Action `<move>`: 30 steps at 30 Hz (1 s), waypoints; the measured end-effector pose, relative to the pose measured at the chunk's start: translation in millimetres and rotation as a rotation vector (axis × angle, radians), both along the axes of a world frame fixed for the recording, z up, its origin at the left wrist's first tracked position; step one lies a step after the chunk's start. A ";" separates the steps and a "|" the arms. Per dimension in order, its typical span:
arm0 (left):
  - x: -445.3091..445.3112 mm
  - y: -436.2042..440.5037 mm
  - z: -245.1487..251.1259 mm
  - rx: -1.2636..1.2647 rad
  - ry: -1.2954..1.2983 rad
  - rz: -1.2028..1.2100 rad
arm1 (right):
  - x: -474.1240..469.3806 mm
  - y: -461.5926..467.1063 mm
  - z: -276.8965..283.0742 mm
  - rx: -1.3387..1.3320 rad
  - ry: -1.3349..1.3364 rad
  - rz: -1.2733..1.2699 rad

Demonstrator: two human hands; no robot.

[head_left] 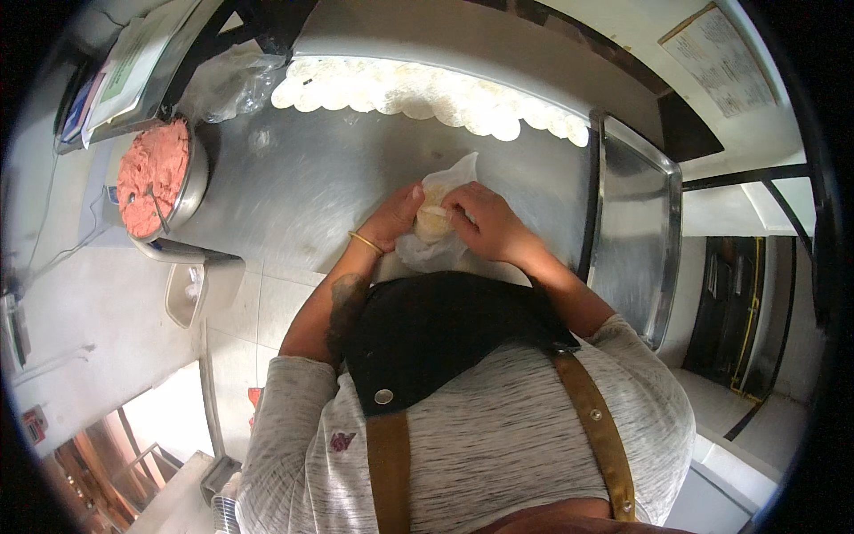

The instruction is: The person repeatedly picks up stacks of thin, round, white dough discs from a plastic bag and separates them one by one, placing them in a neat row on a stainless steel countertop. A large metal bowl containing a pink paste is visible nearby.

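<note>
Close in front of my apron, my left hand (pixel 395 217) grips a small stack of pale round dough discs (pixel 434 225) from the left side. Thin translucent plastic wrap (pixel 456 172) stands out above the stack and hangs below it. Over the right side, my right hand (pixel 490 223) has bent fingers pinching at the stack's edge or its wrap; which one I cannot tell. Along the back of the steel worktable (pixel 293 180) lie overlapping rows of pale round discs (pixel 400 87), washed out by bright light.
A steel bowl (pixel 195 183) of pink ground filling (pixel 152 170) with a spoon (pixel 157 208) stands at the left edge. Behind it lies a clear plastic bag (pixel 230 83). A rimmed metal tray (pixel 630 227) stands on the right. Below the table's left end is a bin (pixel 223 284).
</note>
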State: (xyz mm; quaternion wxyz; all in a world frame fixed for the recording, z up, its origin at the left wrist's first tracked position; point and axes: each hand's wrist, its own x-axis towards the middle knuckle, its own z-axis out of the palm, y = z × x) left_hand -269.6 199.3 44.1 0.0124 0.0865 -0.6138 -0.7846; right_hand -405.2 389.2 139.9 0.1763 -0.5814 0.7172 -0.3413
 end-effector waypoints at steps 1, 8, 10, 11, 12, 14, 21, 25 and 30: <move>-1.0 0.8 -1.1 -0.072 0.067 0.009 | 2.9 -0.7 4.6 0.026 -0.111 -0.109; 2.6 11.1 13.3 0.219 -0.286 0.033 | -81.8 6.2 -94.2 -0.062 -0.184 -0.634; 10.4 13.7 15.8 0.280 -0.298 0.097 | -118.5 18.4 -119.3 -0.035 -0.025 -0.730; 14.1 13.5 15.1 0.310 -0.292 0.117 | -134.1 22.6 -124.8 -0.018 0.052 -0.770; 17.8 13.1 13.3 0.341 -0.287 0.138 | -147.2 24.5 -123.6 -0.035 0.095 -0.777; 21.6 14.1 15.0 0.381 -0.283 0.170 | -171.8 24.7 -117.6 -0.070 0.182 -0.790; 22.6 16.7 13.9 0.411 -0.297 0.213 | -231.0 9.7 -110.2 -0.107 0.328 -0.785; 22.4 19.4 20.3 0.417 -0.320 0.247 | -177.7 -0.9 -71.1 -0.263 0.553 -0.677; 11.5 17.3 17.6 0.351 -0.249 0.236 | -28.5 4.1 -31.4 -0.180 0.174 -0.016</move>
